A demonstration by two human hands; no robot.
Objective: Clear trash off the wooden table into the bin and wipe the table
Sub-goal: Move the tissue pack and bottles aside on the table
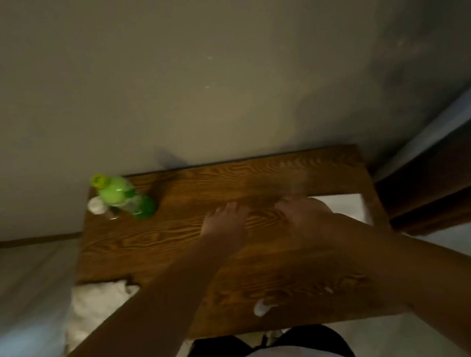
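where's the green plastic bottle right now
In the head view, the green plastic bottle stands at the far left corner of the wooden table, by the wall, with a small clear bottle with a white cap just left of it.

Right hand (302,215) is motion-blurred and covers the near corner of the white sheet (344,204), so can't tell if it's pinching it or just resting on it. Left forearm hides part of the white cloth (96,303) at the wooden table's (258,181) left edge; cloth and the small white scrap (262,308) are too smeared to identify. Green bottle (123,197) blocks most of the clear white-capped container (97,206) behind it.
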